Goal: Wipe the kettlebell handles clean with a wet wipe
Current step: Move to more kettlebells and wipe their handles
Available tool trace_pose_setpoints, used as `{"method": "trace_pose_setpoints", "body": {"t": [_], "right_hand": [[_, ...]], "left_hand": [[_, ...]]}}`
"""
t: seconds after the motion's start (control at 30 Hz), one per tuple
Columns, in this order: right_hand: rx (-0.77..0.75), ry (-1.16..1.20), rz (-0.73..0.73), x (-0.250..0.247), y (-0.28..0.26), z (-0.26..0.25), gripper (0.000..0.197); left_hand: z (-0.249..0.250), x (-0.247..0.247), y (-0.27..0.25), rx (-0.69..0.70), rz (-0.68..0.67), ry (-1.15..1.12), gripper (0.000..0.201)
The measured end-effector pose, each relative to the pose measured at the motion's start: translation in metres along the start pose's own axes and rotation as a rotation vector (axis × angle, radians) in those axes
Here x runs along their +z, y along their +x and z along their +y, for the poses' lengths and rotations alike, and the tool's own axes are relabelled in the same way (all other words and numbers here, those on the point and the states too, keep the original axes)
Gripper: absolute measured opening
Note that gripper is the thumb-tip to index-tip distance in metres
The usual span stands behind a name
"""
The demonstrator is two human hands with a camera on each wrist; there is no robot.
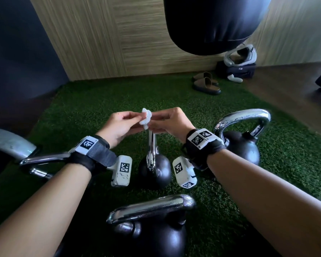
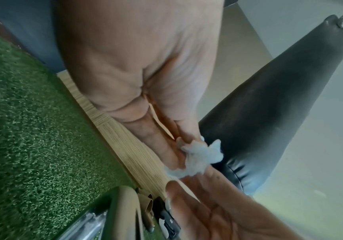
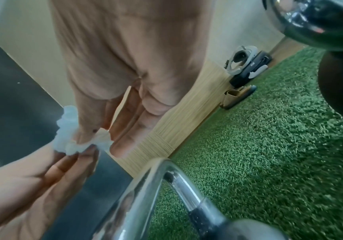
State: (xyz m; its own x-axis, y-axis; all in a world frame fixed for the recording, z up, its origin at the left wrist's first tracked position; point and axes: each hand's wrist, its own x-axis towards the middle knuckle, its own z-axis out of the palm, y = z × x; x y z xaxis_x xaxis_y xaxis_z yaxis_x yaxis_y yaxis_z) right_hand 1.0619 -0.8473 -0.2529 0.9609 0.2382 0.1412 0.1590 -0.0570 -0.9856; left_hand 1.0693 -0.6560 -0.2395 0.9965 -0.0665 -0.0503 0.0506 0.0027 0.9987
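Observation:
A crumpled white wet wipe (image 1: 145, 118) is held up between both hands above the small middle kettlebell (image 1: 156, 173). My left hand (image 1: 132, 119) pinches the wipe (image 2: 195, 160) from the left. My right hand (image 1: 159, 120) pinches the same wipe (image 3: 73, 138) from the right, thumb against fingers. The middle kettlebell's chrome handle (image 1: 152, 151) stands just under the hands, apart from the wipe. Other black kettlebells have chrome handles at right (image 1: 243, 117), near centre (image 1: 150, 208) and left (image 1: 43, 160).
All the kettlebells stand on green turf (image 1: 100, 101). A black punching bag (image 1: 211, 25) hangs ahead above it. Brown sandals (image 1: 206, 84) and a black case with a headset (image 1: 237, 69) lie by the wood-panelled wall at back right.

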Motion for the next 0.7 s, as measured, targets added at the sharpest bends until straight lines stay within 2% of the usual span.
{"method": "trace_pose_setpoints", "body": {"t": [0.07, 0.1, 0.2, 0.27, 0.33, 0.37, 0.4, 0.43, 0.47, 0.5, 0.53, 0.57, 0.63, 0.7], "right_hand": [[-0.004, 0.053, 0.010, 0.000, -0.003, 0.003, 0.035], [-0.010, 0.067, 0.018, 0.000, -0.003, 0.006, 0.035], [-0.026, 0.065, 0.080, 0.000, 0.002, 0.016, 0.032], [0.005, 0.048, 0.158, -0.003, 0.008, 0.024, 0.030], [0.082, -0.070, 0.251, -0.007, 0.014, 0.036, 0.025], [0.129, -0.202, 0.267, -0.010, 0.016, 0.044, 0.022], [0.178, -0.355, 0.253, -0.011, 0.018, 0.052, 0.021], [0.227, -0.487, 0.231, -0.011, 0.018, 0.061, 0.020], [0.273, -0.567, 0.211, -0.008, 0.017, 0.068, 0.018], [0.304, -0.598, 0.199, -0.005, 0.016, 0.076, 0.016], [0.322, -0.605, 0.191, -0.002, 0.016, 0.084, 0.016], [0.327, -0.602, 0.187, 0.002, 0.016, 0.090, 0.015], [0.346, -0.571, 0.177, 0.006, 0.015, 0.099, 0.013], [0.335, -0.549, 0.155, 0.008, 0.016, 0.103, 0.017]], "left_hand": [[-0.006, 0.007, 0.003, -0.007, -0.004, -0.002, 0.018], [-0.008, 0.010, 0.003, -0.005, -0.009, 0.003, 0.016], [-0.011, 0.013, 0.005, -0.029, -0.016, 0.000, 0.035], [-0.011, 0.005, 0.006, -0.056, -0.030, 0.077, 0.030], [-0.021, -0.011, 0.008, -0.038, -0.012, 0.370, 0.014], [-0.030, -0.021, 0.007, -0.019, -0.029, 0.568, 0.017], [-0.043, -0.026, 0.004, -0.030, -0.089, 0.784, 0.027], [-0.056, -0.027, 0.000, -0.030, -0.214, 0.986, 0.039], [-0.070, -0.024, -0.007, -0.020, -0.377, 1.087, 0.053], [-0.082, -0.016, -0.014, 0.010, -0.535, 1.087, 0.063], [-0.092, -0.006, -0.024, 0.005, -0.622, 1.003, 0.067], [-0.101, 0.005, -0.034, 0.009, -0.634, 0.905, 0.069], [-0.113, 0.019, -0.044, 0.086, -0.516, 0.764, 0.070], [-0.120, 0.023, -0.047, 0.152, -0.462, 0.627, 0.064]]}}
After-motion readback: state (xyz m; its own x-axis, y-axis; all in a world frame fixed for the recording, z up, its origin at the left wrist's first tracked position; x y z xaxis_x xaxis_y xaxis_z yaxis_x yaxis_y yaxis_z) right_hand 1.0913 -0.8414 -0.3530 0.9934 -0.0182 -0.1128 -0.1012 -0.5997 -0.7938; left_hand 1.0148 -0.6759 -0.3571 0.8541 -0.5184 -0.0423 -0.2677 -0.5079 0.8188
